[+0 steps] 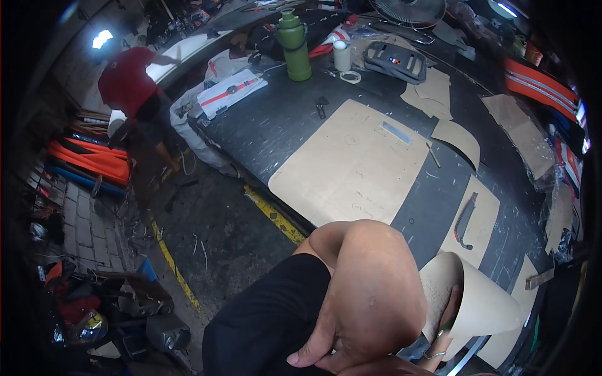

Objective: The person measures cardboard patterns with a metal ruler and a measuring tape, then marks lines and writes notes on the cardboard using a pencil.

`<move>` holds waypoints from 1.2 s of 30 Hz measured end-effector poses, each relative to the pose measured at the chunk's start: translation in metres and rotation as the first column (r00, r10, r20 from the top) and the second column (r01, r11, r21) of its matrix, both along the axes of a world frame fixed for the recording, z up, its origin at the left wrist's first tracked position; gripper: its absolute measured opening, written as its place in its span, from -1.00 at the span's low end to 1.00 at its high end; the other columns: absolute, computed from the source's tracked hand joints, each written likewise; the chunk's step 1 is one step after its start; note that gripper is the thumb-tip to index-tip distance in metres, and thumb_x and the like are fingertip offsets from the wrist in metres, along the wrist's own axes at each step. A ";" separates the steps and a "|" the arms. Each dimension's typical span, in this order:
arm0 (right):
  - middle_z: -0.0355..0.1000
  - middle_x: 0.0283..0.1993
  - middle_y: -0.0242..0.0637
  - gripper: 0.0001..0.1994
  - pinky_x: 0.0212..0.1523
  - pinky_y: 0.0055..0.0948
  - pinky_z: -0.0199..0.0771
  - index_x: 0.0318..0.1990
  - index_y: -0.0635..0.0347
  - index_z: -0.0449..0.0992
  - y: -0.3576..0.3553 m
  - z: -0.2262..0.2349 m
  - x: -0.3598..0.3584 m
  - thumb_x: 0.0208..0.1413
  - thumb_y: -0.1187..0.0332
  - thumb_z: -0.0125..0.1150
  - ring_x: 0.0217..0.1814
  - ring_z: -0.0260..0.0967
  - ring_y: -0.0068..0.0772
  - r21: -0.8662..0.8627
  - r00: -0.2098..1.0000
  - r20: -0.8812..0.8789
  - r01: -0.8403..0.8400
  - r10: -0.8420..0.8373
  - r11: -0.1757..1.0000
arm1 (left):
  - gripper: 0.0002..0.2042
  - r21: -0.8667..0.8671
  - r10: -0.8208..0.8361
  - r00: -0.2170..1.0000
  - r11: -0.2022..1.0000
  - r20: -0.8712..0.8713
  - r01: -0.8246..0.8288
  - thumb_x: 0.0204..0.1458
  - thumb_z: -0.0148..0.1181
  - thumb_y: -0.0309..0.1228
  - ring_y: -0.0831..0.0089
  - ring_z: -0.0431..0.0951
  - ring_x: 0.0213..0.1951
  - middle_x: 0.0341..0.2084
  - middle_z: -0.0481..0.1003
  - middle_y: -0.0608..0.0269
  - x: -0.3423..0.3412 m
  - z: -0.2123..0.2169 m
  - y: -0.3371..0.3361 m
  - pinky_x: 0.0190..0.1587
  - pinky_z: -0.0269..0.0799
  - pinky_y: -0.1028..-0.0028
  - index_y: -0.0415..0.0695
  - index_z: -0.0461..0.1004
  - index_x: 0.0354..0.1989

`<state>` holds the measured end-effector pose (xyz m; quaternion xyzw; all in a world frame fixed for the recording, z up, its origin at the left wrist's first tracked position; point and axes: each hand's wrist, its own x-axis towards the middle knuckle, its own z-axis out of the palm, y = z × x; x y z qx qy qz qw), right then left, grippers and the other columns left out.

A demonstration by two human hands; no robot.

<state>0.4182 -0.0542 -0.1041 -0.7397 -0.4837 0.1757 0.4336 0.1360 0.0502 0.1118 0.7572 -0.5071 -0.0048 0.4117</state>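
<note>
At the lower right, my right hand [449,316], with a bracelet at the wrist, reaches into the hollow of a curled tan cardboard sheet [489,301] and grips it by the edge. Part of its fingers lies hidden behind the card. A small green item shows at this hand, too small to name. My left hand [316,351] is low in the middle, below a bent bare limb close to the camera. Its thumb sticks out and the other fingers curl under. Whatever they hold, if anything, is hidden. Behind the curled sheet, a utility knife [464,222] rests on a narrow cardboard piece [488,207].
A large marked cardboard sheet [332,169] covers much of the dark table [238,135]. A metal plate [396,132], green bottle [295,50], white bottle [342,57] and grey bag [395,61] stand farther back. A person in red [128,81] stands at left, near orange material [94,160].
</note>
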 end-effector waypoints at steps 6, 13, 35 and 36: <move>0.58 -0.16 -0.13 -0.63 -0.02 -0.37 0.52 0.11 0.53 0.50 -0.009 -0.009 0.012 0.39 0.31 0.27 -0.18 0.45 -0.39 -0.039 0.999 0.023 -0.023 0.024 0.999 | -0.58 -0.241 -0.001 1.000 0.971 -0.005 0.000 0.36 0.18 -0.05 0.10 0.63 -0.33 -0.30 0.68 0.05 -0.007 -0.012 -0.008 -0.16 0.59 0.28 -0.23 0.68 -0.21; 0.57 -0.17 -0.13 -0.63 -0.03 -0.37 0.52 0.10 0.54 0.50 -0.026 -0.023 0.034 0.39 0.31 0.28 -0.19 0.44 -0.38 -0.065 0.999 0.042 -0.017 0.020 0.998 | -0.60 0.212 -0.128 0.913 0.951 -0.388 0.223 0.38 0.17 -0.10 0.13 0.63 -0.16 -0.12 0.67 0.04 0.010 0.011 -0.007 0.06 0.62 0.33 -0.23 0.63 0.04; 0.40 -0.13 -0.27 -0.50 -0.06 -0.42 0.39 0.33 0.38 0.37 0.015 0.011 -0.013 0.37 0.28 0.30 -0.13 0.31 -0.41 0.069 0.997 0.040 0.067 -0.070 0.995 | -0.58 -0.101 -0.298 0.827 0.953 -0.478 0.285 0.37 0.19 -0.08 0.23 0.63 0.04 0.00 0.65 0.06 0.000 0.018 0.025 0.19 0.58 0.22 -0.19 0.62 0.14; 0.40 -0.11 -0.28 -0.50 -0.03 -0.42 0.38 0.32 0.36 0.38 0.021 0.022 -0.038 0.36 0.27 0.31 -0.11 0.31 -0.41 0.159 0.993 0.030 0.110 -0.116 0.981 | -0.58 -0.104 -0.297 0.827 0.953 -0.477 0.283 0.37 0.19 -0.08 0.23 0.63 0.04 0.00 0.65 0.06 0.000 0.018 0.024 0.19 0.58 0.22 -0.19 0.62 0.14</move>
